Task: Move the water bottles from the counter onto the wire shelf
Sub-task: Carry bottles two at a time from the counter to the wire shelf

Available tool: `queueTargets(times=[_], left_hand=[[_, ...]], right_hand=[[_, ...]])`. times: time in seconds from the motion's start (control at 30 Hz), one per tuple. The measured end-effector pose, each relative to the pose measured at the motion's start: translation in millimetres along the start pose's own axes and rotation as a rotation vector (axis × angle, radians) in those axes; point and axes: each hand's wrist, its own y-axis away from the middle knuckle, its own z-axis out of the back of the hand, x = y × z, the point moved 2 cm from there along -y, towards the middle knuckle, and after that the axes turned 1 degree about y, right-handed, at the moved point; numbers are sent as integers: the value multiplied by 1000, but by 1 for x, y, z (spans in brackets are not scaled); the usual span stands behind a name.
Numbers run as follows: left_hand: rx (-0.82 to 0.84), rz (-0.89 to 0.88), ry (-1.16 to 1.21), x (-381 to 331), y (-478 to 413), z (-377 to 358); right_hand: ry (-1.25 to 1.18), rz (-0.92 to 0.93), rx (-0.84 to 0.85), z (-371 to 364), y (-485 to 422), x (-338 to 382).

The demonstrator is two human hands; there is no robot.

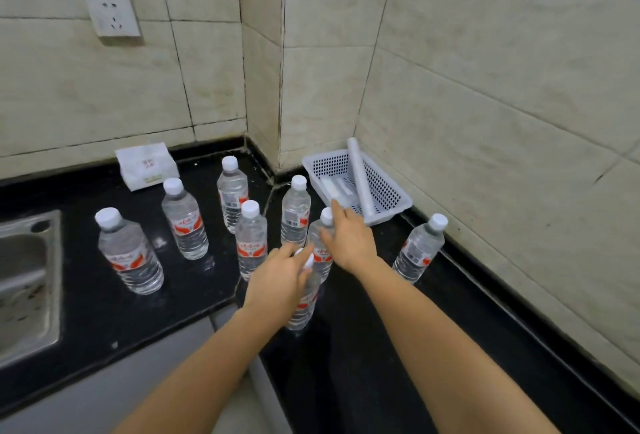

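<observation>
Eight bottles (186, 222) crowd counter (104, 302) corner; nearest bottle (304, 302) at edge.

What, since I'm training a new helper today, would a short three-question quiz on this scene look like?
1. How many water bottles stand on the counter?
2. True or false: the white basket is empty.
3. The left hand is at: A) a bottle's cap, B) the tissue pack, C) the wall socket.

Key: 1) eight. 2) false, it holds a white roll and some packets. 3) A.
</observation>
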Motion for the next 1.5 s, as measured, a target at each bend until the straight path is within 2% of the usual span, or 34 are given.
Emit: queueTargets(times=[0.1,0.3,0.47,0.63,0.83,0.97,1.2,1.5], left_hand=[[-13,-27,2,3,-4,1],[-25,17,45,-3,-10,1],[-1,82,44,1,-7,6],[45,78,6,-7,14,9],[63,-50,-23,-12,53,13],[48,-172,-55,-29,87,21],[174,-298,164,-88,173,21],[300,-620,433,-211,278,19]], right_hand=[[32,41,-19,-6,-10,4],[-94,31,-85,-7,-7,-5],[-252,-31,-117,-6,26,-23],[-359,-180,-158,-18,91,-33],[-393,-216,-154,2,146,-31],[-326,-260,-126,23,210,-33],[-314,-400,-110,61,371,-48],[-265,-608,-313,126,556,-51]])
